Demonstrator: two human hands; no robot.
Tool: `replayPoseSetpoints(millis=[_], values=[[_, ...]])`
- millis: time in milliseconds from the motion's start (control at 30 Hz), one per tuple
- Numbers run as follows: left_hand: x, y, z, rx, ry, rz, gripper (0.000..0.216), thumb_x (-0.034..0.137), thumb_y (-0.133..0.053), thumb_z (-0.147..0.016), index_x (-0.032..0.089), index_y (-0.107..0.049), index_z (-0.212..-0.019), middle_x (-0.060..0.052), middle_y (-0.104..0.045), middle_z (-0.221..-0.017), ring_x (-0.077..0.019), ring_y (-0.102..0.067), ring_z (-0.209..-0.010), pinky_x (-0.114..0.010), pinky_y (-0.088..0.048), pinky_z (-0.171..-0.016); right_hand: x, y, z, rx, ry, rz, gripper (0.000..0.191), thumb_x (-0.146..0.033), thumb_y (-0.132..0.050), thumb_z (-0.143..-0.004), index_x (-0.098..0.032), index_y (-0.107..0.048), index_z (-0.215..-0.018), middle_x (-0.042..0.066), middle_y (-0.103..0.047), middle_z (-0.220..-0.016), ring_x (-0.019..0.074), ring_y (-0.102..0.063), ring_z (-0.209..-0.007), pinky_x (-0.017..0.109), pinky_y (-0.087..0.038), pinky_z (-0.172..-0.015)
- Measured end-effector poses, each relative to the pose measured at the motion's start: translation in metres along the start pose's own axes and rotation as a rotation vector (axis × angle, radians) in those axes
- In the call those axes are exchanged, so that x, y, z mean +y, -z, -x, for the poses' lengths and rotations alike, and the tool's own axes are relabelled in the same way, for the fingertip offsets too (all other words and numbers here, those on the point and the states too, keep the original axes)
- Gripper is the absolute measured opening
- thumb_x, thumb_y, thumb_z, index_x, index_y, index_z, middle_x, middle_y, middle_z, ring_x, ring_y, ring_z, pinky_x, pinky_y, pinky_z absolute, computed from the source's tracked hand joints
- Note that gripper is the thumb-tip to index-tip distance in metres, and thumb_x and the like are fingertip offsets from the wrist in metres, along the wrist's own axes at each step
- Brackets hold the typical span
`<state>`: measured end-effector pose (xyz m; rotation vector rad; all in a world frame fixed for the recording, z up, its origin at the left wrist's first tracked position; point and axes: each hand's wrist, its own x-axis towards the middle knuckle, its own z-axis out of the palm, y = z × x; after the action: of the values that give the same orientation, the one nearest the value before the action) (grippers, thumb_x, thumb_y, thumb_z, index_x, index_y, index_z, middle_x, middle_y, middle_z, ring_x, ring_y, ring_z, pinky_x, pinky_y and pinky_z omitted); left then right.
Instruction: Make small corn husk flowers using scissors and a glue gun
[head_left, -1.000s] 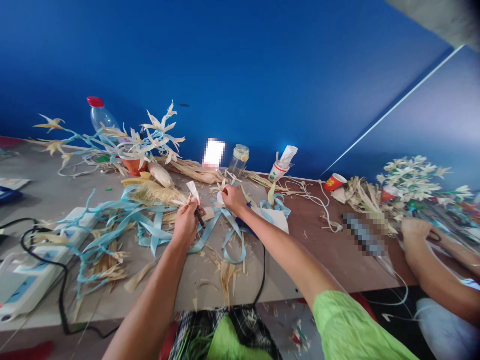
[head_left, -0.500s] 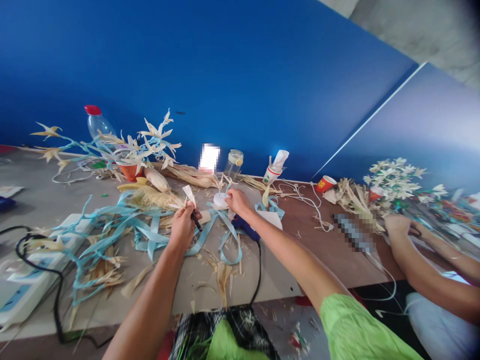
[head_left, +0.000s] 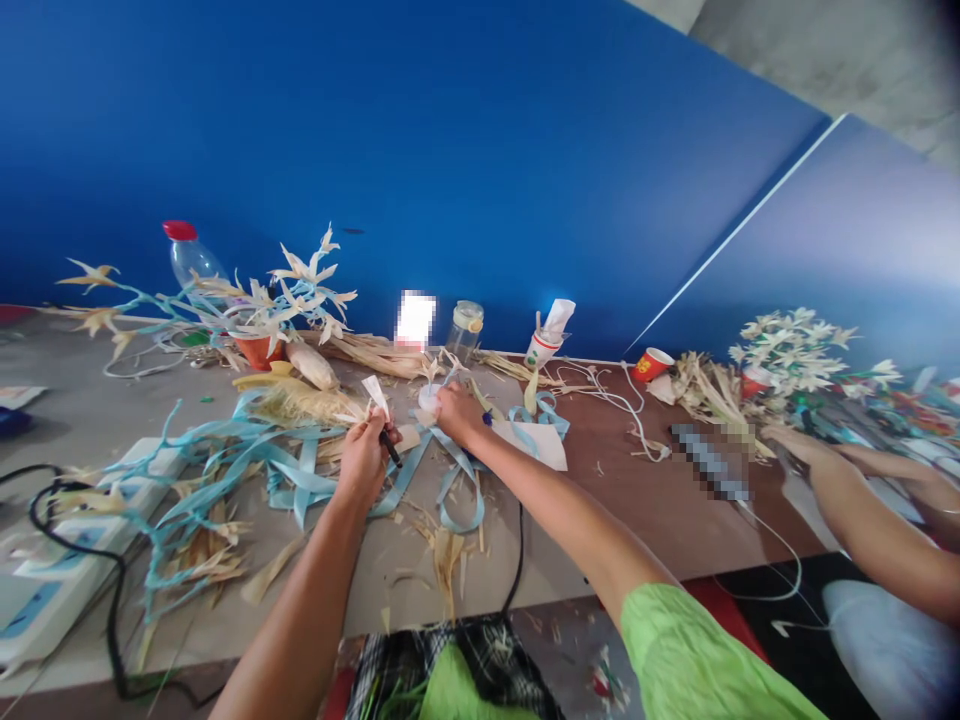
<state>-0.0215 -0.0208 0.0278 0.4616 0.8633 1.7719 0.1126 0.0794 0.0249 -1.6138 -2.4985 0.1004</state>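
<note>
Pinched in my left hand (head_left: 364,455) are a folded strip of pale corn husk (head_left: 376,393) and a slim black tool (head_left: 391,448) whose kind I cannot make out. My right hand (head_left: 457,412) is closed at the right side of a small white round roll (head_left: 429,398), its fingertips partly hidden. Pale husk tips and a bit of light blue stem show just above that roll. Under my right forearm lies a blue glue gun, mostly covered. Light blue ribbon (head_left: 307,475) loops across the table between and beside my hands.
Husk flowers on blue stems (head_left: 300,285) stand in an orange pot (head_left: 260,352) at back left. A power strip (head_left: 90,550) sits left. Behind are a clear bottle (head_left: 465,330), a white cup (head_left: 541,348) and a red cup (head_left: 652,364). A co-worker's arms (head_left: 847,480) reach in at right.
My right hand has moved slightly left and down, and the white roll has shifted left with it. More of the glue gun is now covered. My left hand keeps its hold.
</note>
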Motion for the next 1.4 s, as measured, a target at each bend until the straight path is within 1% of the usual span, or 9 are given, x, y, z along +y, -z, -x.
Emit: replayPoseSetpoints(millis=[167, 367, 533, 633, 833, 933, 1167, 1267, 1400], values=[[0.0, 0.001, -0.001, -0.004, 0.006, -0.004, 0.034, 0.036, -0.076, -0.064, 0.016, -0.049, -0.065, 0.004, -0.047, -0.061, -0.0052, -0.044, -0.049, -0.02, -0.038, -0.049, -0.016, -0.009, -0.014, 0.081, 0.066, 0.089, 0.028, -0.022, -0.042, -0.085, -0.016, -0.061, -0.104, 0.012, -0.059, -0.11, 0.0238, -0.059, -0.088, 0.035, -0.042, -0.079], [0.0, 0.003, -0.001, 0.001, -0.005, -0.015, 0.034, 0.036, -0.076, -0.065, 0.016, -0.048, -0.065, 0.004, -0.048, -0.062, -0.0054, -0.044, -0.05, -0.02, -0.038, -0.049, -0.028, -0.014, -0.025, 0.086, 0.037, 0.052, 0.029, -0.024, -0.044, -0.085, -0.017, -0.06, -0.108, 0.012, -0.057, -0.116, 0.0222, -0.057, -0.091, 0.033, -0.041, -0.081], [0.001, 0.001, -0.001, -0.01, -0.003, -0.014, 0.034, 0.036, -0.076, -0.064, 0.016, -0.049, -0.066, 0.004, -0.048, -0.061, -0.0052, -0.044, -0.05, -0.02, -0.038, -0.05, -0.031, -0.003, -0.013, 0.208, -0.014, -0.082, 0.029, -0.03, -0.05, -0.083, -0.017, -0.062, -0.106, 0.013, -0.056, -0.117, 0.0261, -0.054, -0.102, 0.039, -0.038, -0.09], [0.001, 0.0, 0.0, 0.007, 0.003, -0.038, 0.036, 0.039, -0.077, -0.061, 0.015, -0.05, -0.065, 0.004, -0.048, -0.06, -0.0051, -0.043, -0.049, -0.02, -0.038, -0.05, -0.033, 0.009, 0.003, 0.302, -0.022, -0.303, 0.025, -0.028, -0.052, -0.083, -0.018, -0.064, -0.103, 0.01, -0.061, -0.109, 0.0244, -0.055, -0.103, 0.038, -0.038, -0.092], [-0.002, -0.001, 0.003, 0.026, 0.005, -0.133, 0.039, 0.045, -0.077, -0.058, 0.015, -0.052, -0.066, 0.004, -0.05, -0.058, -0.0068, -0.046, -0.051, -0.02, -0.036, -0.051, -0.033, 0.017, 0.038, 0.152, 0.06, -0.939, 0.022, -0.029, -0.05, -0.084, -0.017, -0.068, -0.088, 0.002, -0.066, -0.075, 0.0146, -0.059, -0.069, 0.026, -0.046, -0.068], [-0.005, -0.001, 0.005, -0.028, 0.037, -0.182, 0.039, 0.047, -0.075, -0.061, 0.014, -0.055, -0.068, 0.003, -0.052, -0.059, -0.0077, -0.048, -0.053, -0.02, -0.036, -0.051, -0.031, 0.012, 0.047, 0.095, 0.024, -1.043, 0.022, -0.029, -0.051, -0.082, -0.016, -0.068, -0.089, 0.001, -0.065, -0.071, 0.014, -0.058, -0.063, 0.027, -0.046, -0.064], [-0.012, 0.0, 0.002, -0.058, -0.028, -0.094, 0.029, 0.039, -0.076, -0.062, 0.014, -0.063, -0.069, 0.0, -0.061, -0.073, -0.0107, -0.055, -0.071, -0.023, -0.044, -0.073, -0.035, -0.001, 0.054, 0.095, 0.039, -1.151, 0.015, -0.027, -0.057, -0.079, -0.019, -0.065, -0.089, 0.004, -0.068, -0.089, 0.0166, -0.062, -0.083, 0.03, -0.047, -0.078], [-0.011, 0.0, 0.001, -0.082, -0.05, -0.089, 0.026, 0.037, -0.075, -0.065, 0.015, -0.063, -0.067, 0.0, -0.062, -0.073, -0.0116, -0.056, -0.075, -0.024, -0.045, -0.077, -0.035, -0.005, 0.056, 0.043, 0.017, -1.296, 0.018, -0.027, -0.057, -0.077, -0.018, -0.062, -0.093, 0.002, -0.065, -0.081, 0.0146, -0.06, -0.074, 0.028, -0.047, -0.071], [-0.006, -0.003, 0.005, -0.136, -0.018, -0.061, 0.026, 0.038, -0.074, -0.068, 0.016, -0.061, -0.066, -0.001, -0.063, -0.077, -0.0125, -0.058, -0.076, -0.025, -0.047, -0.074, -0.032, -0.004, 0.061, -0.109, -0.013, -1.443, 0.019, -0.023, -0.062, -0.07, -0.018, -0.059, -0.088, -0.002, -0.06, -0.069, 0.0118, -0.056, -0.062, 0.024, -0.044, -0.06]])
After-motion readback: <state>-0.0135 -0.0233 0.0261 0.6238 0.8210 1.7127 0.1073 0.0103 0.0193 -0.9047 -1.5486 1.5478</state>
